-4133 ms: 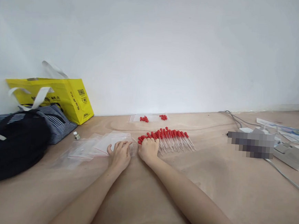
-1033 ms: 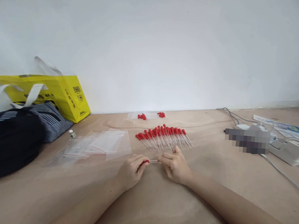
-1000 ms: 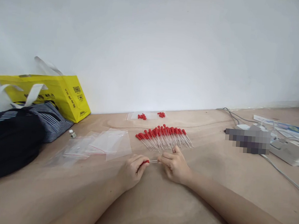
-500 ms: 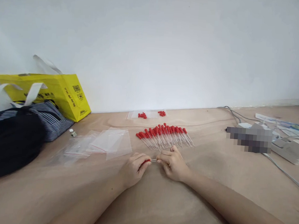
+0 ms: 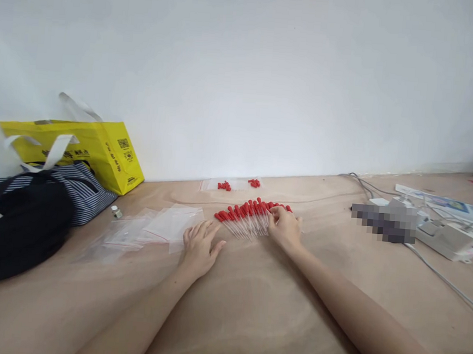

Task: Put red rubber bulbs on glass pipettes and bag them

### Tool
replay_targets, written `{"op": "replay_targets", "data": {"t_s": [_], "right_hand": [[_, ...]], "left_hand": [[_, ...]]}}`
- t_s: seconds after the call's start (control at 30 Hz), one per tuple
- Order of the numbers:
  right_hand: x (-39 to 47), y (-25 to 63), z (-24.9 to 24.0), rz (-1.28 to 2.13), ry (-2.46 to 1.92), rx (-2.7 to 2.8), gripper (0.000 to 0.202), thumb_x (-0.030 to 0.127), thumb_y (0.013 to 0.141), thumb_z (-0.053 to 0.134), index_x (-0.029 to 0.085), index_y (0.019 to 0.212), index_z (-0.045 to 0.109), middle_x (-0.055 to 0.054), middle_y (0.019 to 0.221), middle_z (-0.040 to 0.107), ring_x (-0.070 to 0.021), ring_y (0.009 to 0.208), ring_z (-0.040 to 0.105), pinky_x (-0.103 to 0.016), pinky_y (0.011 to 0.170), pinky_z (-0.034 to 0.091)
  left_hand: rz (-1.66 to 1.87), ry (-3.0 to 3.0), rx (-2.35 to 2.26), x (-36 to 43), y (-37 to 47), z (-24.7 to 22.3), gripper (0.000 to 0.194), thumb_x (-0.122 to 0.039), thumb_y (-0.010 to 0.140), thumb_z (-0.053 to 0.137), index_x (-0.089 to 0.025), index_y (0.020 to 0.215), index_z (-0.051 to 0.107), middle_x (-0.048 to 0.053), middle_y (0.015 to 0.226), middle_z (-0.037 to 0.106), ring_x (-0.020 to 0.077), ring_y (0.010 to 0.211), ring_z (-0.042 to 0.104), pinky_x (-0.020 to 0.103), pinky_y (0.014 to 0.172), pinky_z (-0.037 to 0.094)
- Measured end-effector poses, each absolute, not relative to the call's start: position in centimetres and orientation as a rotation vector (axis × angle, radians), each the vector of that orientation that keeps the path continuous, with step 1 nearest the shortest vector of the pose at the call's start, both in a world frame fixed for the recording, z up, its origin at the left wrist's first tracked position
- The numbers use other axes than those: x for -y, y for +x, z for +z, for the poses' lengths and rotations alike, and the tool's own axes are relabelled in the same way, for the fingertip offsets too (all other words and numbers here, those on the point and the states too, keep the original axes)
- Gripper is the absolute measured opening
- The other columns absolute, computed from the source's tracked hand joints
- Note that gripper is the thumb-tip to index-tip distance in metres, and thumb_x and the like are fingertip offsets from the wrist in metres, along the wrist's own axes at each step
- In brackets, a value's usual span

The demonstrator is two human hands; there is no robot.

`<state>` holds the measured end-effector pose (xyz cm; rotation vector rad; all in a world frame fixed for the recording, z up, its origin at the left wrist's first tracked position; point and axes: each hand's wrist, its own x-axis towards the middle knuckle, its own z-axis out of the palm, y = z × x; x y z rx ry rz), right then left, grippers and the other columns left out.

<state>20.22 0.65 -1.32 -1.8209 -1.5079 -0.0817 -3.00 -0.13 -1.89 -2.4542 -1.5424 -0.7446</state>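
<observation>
1. Worktop (image 5: 258,315): pale brown, wood-grained, marked with faint swirls and streaks. It runs back to the wall; beyond its edge at lower right shows a dark reddish area.
2. Wall (image 5: 268,92): plain, grey-white, with a rough whitish line along its foot on the right.
3. Droppers (image 5: 245,213): red bulbs, thin clear stems. They lie on the middle of the worktop in a fanned, overlapping row, bulbs toward the wall, stems toward me.
4. My right hand (image 5: 285,227): over the right end of that row, fingers curled, covering several stems. I cannot tell whether they grip one.
5. My left hand (image 5: 200,248): palm down, left of the row and nearer to me; fingers extended, thumb held apart. Contact with the bags beside it cannot be confirmed.
6. Clear bags (image 5: 169,229): flat, overlapping, red lines across some.
7. Clear packet (image 5: 239,184): flat near the wall, bearing two clusters of small red pieces (image 5: 224,186).
8. Left side: yellow carrier bag (image 5: 113,153) with white handles against the wall; before it a striped bag (image 5: 83,189) and a black bag (image 5: 35,232); a small bottle (image 5: 116,211) near these.
9. Right side: white electrical block (image 5: 444,241), grey cable (image 5: 445,278), printed sheet (image 5: 447,203). A pixelated patch hides part of a dark object there.
</observation>
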Motion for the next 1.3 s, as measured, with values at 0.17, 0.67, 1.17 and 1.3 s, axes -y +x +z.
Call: {"op": "replay_targets", "data": {"t_s": [0.17,0.67,1.17,1.3], "right_hand": [[-2.7,20.1,-2.1,-0.153,-1.964,1.412,0.018,0.02,0.076,0.041,0.018,0.083,0.058,-0.008,0.076,0.064,-0.0227,0.075,0.054,-0.035,0.07,0.023],[-2.9,21.7,-4.2,-0.209,-1.699,1.769,0.014,0.02,0.074,0.048,0.019,0.081,0.06,-0.006,0.08,0.058,-0.0196,0.08,0.049,-0.031,0.073,0.031],[-1.5,22.4,-4.5,-0.199,-1.519,1.821,0.016,0.025,0.078,0.046,0.018,0.081,0.06,-0.007,0.082,0.053,-0.0196,0.082,0.048,-0.032,0.074,0.036],[0.3,23.1,-4.7,-0.154,-1.416,1.869,0.014,0.024,0.077,0.046,0.018,0.078,0.058,-0.006,0.08,0.052,-0.0188,0.079,0.049,-0.031,0.071,0.039]], "left_hand": [[-0.688,-2.622,1.532,0.7,-1.4,-2.6,0.048,-0.037,0.081,0.039,-0.012,0.122,0.041,0.015,0.131,0.036,0.0266,0.123,0.028,0.041,0.098,0.026],[-0.416,-2.717,1.845,-3.1,2.0,-2.3,0.081,-0.069,0.069,0.034,-0.02,0.133,0.022,0.017,0.141,0.013,0.0359,0.127,0.014,0.048,0.096,0.022],[-0.815,-2.56,1.446,-2.1,-0.1,-2.2,0.042,-0.038,0.082,0.038,-0.015,0.116,0.048,0.013,0.122,0.045,0.0258,0.122,0.029,0.041,0.1,0.025],[-0.724,-2.336,1.521,-0.1,-2.1,-2.1,0.034,-0.032,0.078,0.044,-0.017,0.107,0.054,0.013,0.115,0.05,0.0295,0.115,0.036,0.047,0.099,0.023]]}}
